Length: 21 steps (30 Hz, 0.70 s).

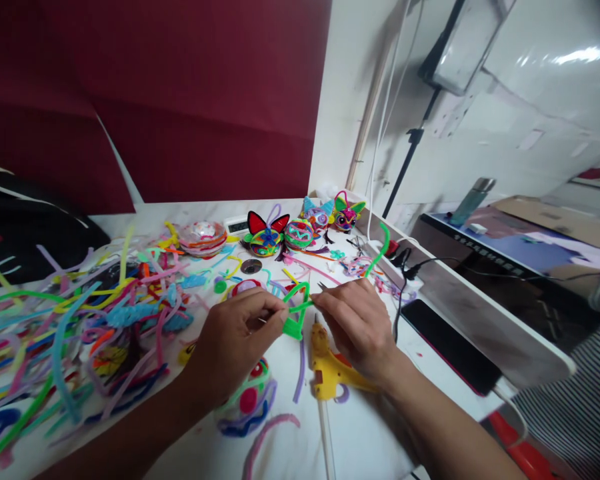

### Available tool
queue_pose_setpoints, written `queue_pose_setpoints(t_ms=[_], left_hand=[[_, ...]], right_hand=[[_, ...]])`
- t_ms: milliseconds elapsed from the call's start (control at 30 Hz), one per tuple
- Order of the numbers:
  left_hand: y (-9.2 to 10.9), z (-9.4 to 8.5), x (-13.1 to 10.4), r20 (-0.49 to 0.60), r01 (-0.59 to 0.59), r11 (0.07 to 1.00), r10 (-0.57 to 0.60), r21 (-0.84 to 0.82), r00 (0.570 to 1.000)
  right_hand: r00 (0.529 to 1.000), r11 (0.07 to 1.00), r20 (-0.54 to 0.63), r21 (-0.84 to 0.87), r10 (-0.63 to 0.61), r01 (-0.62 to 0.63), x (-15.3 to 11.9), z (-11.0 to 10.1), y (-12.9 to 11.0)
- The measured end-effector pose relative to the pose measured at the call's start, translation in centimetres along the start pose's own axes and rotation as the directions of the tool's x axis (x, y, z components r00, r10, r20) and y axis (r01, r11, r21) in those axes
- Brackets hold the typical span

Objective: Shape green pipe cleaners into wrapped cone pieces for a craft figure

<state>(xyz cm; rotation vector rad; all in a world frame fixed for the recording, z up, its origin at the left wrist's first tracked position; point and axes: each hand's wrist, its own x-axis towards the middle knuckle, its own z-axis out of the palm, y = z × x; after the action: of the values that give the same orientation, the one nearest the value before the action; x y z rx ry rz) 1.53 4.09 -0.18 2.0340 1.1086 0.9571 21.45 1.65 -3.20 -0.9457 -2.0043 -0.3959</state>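
A bright green pipe cleaner (295, 327), bent into a triangle-like loop, is stretched between my hands above the white table. My left hand (245, 333) pinches it at the loop's left side between thumb and forefinger. On the right, my right hand (357, 323) closes round it, and a long green end sticks up behind the knuckles. A small dark pointed tip shows beside the right fingers; its tool cannot be made out. Below the right hand lies a yellow glue gun (325, 367) with a clear glue stick. Under my left forearm sits a decorated clear ball (245, 407).
Loose coloured pipe cleaners (125, 313) are heaped at the left. Several finished balls with ears, such as a red-eared one (266, 237), line the back. A black phone (450, 347) is plugged in at right, beside a raised table edge. A person's striped sleeve (590, 380) shows far right.
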Motion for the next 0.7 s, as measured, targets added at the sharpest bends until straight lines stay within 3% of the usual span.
queue_pose_setpoints(t_ms=[200, 333, 500, 700], left_hand=[[0.1, 0.5, -0.1, -0.003, -0.041, 0.999, 0.041, 0.034, 0.999], [0.3, 0.6, -0.1, 0.011, -0.059, 0.998, 0.059, 0.026, 0.998], [-0.1, 0.6, -0.2, 0.025, -0.03, 0.998, 0.032, -0.062, 0.999], [-1.1, 0.8, -0.1, -0.005, -0.001, 0.983, 0.0, -0.181, 1.0]], right_hand=[[0.989, 0.992, 0.099, -0.044, -0.109, 0.114, 0.4, -0.4, -0.6], [0.988, 0.991, 0.095, -0.052, -0.119, 0.124, 0.4, -0.3, -0.7], [0.996, 0.998, 0.075, 0.011, -0.057, 0.057, 0.2, -0.1, -0.6], [0.994, 0.971, 0.004, 0.216, 0.105, -0.104, 0.6, -0.1, -0.7]])
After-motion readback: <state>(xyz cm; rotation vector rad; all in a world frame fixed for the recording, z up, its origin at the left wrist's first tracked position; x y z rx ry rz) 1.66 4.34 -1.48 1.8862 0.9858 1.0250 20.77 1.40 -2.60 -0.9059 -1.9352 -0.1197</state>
